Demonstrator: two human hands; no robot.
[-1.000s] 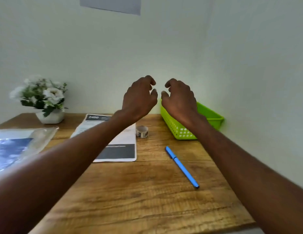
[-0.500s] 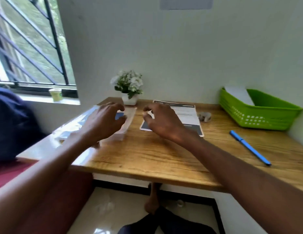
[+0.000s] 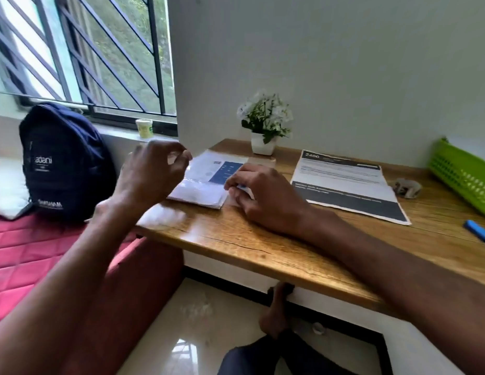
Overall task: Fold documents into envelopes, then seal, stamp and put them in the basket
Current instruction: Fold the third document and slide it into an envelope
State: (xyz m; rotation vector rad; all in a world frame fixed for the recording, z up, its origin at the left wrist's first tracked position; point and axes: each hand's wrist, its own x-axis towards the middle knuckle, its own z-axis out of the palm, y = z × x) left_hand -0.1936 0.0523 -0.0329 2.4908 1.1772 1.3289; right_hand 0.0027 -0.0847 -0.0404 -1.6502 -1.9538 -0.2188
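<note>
The clear plastic packet of envelopes (image 3: 206, 180), blue-and-white print inside, sits at the desk's (image 3: 263, 239) left end, left hand (image 3: 152, 177) pinching its top edge, right hand (image 3: 263, 196) curled over its right edge.

You are seeing the document (image 3: 344, 182) lying on the table (image 3: 263, 239): plastic sleeve (image 3: 209, 180) left of it, tape roll (image 3: 407, 187) and basket (image 3: 463, 177) right, plant pot (image 3: 263, 143) behind-left.

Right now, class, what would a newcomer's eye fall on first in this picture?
Probably the two hands, left and right, working at a clear plastic packet of papers near the desk's left end. Next, the printed sheet lying flat to the right, and the bright green basket at the far right edge.
</note>
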